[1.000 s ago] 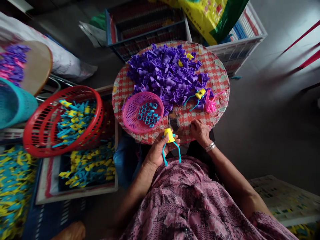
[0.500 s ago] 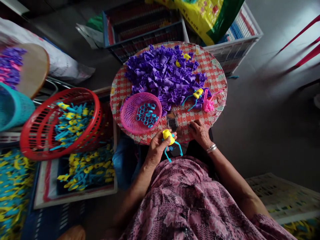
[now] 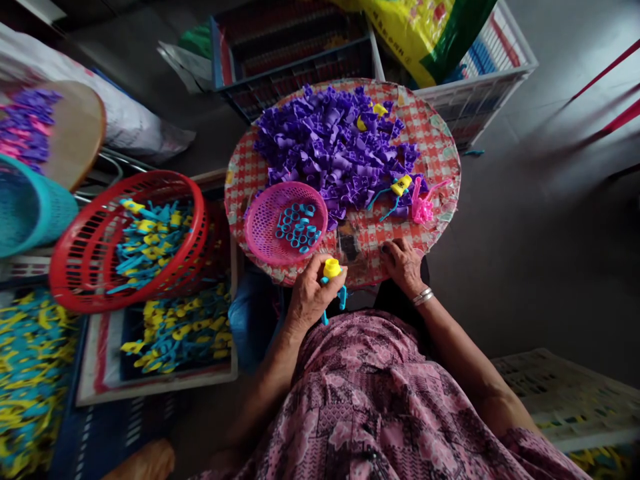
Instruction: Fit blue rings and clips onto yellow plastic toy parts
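My left hand (image 3: 310, 297) is closed around a small toy part with a yellow cap and blue legs (image 3: 332, 275), held just off the near edge of the round checkered tray (image 3: 440, 160). My right hand (image 3: 401, 263) rests knuckles-up on the tray's near edge, fingers curled; what they hold, if anything, is hidden. A pink basket (image 3: 265, 227) with several blue rings (image 3: 297, 229) sits on the tray just beyond my left hand. A heap of purple plastic pieces (image 3: 335, 150) fills the tray's far half.
A red basket (image 3: 85, 267) of blue-and-yellow assembled parts stands to the left above a tray of more (image 3: 175, 333). A finished blue-yellow piece (image 3: 397, 190) and a pink piece (image 3: 421, 208) lie on the tray's right. Crates and a yellow sack (image 3: 420, 33) stand behind.
My left hand has turned the yellow-and-blue part and drawn it closer, so its blue legs are now mostly hidden behind my fingers. My right hand has stayed on the tray's edge.
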`<action>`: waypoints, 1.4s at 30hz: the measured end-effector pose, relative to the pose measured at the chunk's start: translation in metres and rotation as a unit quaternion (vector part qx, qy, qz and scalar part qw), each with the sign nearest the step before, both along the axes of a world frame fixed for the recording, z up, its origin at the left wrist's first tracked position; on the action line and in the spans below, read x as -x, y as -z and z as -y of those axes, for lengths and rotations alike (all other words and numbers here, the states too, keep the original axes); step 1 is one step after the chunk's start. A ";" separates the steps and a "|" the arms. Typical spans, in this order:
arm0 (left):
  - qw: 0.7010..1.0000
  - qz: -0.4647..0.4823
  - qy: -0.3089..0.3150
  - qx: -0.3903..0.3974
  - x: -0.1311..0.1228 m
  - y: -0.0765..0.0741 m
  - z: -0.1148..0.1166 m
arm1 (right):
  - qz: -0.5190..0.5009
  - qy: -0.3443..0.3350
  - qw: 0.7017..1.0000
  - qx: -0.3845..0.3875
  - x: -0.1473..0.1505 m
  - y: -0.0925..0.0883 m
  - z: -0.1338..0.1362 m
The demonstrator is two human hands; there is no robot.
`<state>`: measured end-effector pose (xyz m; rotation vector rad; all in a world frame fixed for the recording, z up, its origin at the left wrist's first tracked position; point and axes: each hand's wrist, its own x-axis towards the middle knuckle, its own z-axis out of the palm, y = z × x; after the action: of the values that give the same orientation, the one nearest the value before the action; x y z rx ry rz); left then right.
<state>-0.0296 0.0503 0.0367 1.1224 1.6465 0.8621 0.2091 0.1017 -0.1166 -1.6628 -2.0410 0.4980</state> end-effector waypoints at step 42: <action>0.918 0.354 -0.169 0.053 -0.016 0.037 0.013 | -0.405 -0.050 0.913 0.017 0.080 -0.095 0.032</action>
<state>-0.0136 0.0371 -0.0008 0.3616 1.2520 1.2085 0.1292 0.0693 -0.0212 -1.0813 -1.4852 1.0545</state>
